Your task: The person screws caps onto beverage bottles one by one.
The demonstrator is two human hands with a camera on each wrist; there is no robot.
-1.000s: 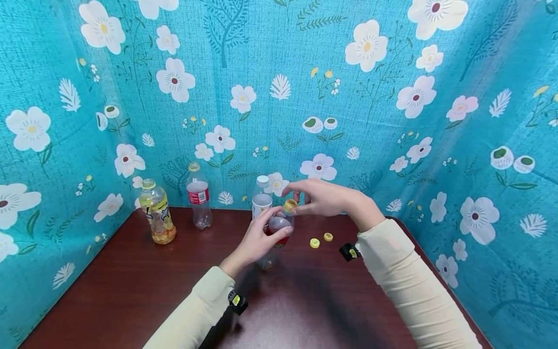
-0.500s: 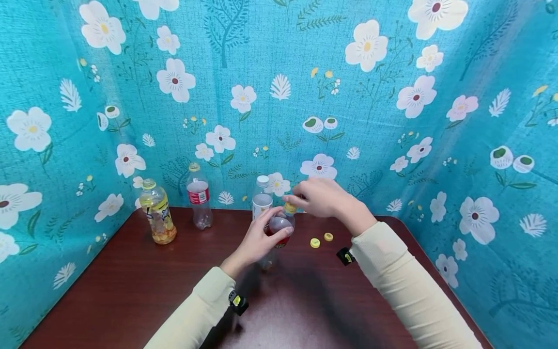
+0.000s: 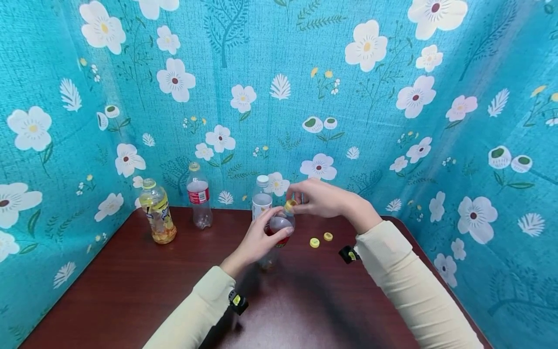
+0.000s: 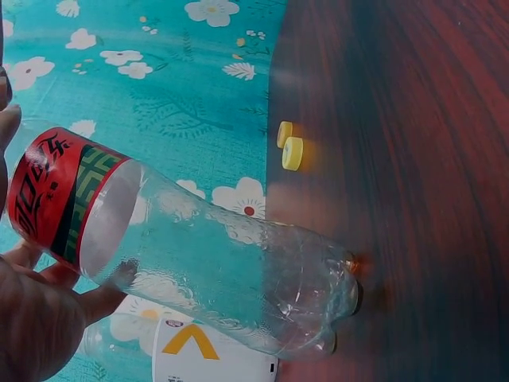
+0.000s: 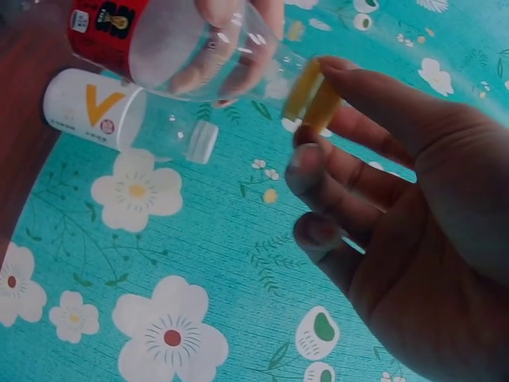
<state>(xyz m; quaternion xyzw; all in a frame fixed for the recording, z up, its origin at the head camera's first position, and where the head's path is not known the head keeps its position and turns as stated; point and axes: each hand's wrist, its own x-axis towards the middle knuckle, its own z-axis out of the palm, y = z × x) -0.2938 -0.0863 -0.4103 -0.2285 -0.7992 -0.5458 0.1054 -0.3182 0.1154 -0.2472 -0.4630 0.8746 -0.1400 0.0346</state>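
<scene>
My left hand [image 3: 256,241] grips a clear plastic bottle [image 4: 207,247] around its upper part, where a red label [image 4: 52,187] wraps it. The bottle's lower part and base show in the left wrist view. At its neck, my right hand [image 3: 320,198] pinches the yellow cap [image 5: 324,105] between thumb and fingers. A yellow ring [image 5: 301,89] encircles the neck just below the cap. The other right fingers are bent beside the cap, holding nothing. Behind the held bottle stands a white-capped bottle [image 3: 262,198] with a white label, partly hidden by my left hand.
Two loose yellow caps [image 3: 315,242] lie on the dark red table [image 3: 131,291], right of the held bottle. A yellow-labelled bottle [image 3: 159,213] and a red-labelled bottle [image 3: 199,196] stand at the back left. Flowered blue cloth [image 3: 279,121] surrounds the table's back and sides.
My right hand turned over the cap half a second ago, then turned back to a pinch much like the one a second ago. The left hand and bottle stay in place.
</scene>
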